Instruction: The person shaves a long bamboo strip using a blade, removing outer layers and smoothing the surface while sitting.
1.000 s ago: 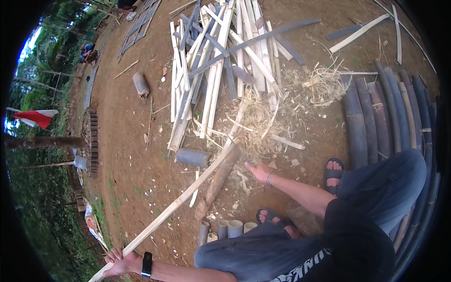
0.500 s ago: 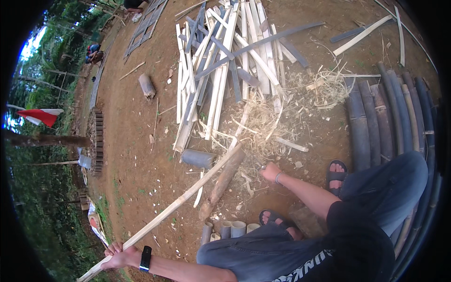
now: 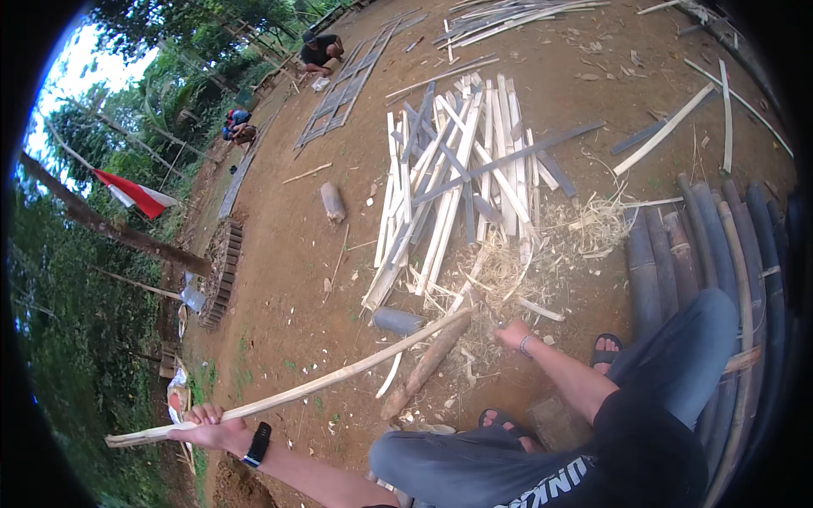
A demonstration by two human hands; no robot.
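My left hand (image 3: 216,430), a watch on its wrist, is closed round a long pale bamboo strip (image 3: 339,374) near its left end. The strip runs right, bowed slightly, and crosses the upper end of a round log (image 3: 428,364) lying on the ground. By the strip's far part, my right hand (image 3: 512,335) is closed on what looks like a knife (image 3: 484,306), its narrow blade pointing up toward the strip. Most of the handle is hidden in the fist. Curly shavings (image 3: 508,279) lie around the blade and the strip's far end.
Ahead lies a pile of split bamboo strips (image 3: 461,169). Dark bamboo poles (image 3: 648,271) are stacked at my right. Short bamboo pieces (image 3: 396,320) (image 3: 332,203) rest on the soil. Two people (image 3: 322,52) (image 3: 239,127) crouch far off, near a bamboo lattice (image 3: 351,80).
The view has tilted up, so more of the background shows. The strip's left end has come into view beyond my left hand. Both hands keep their hold.
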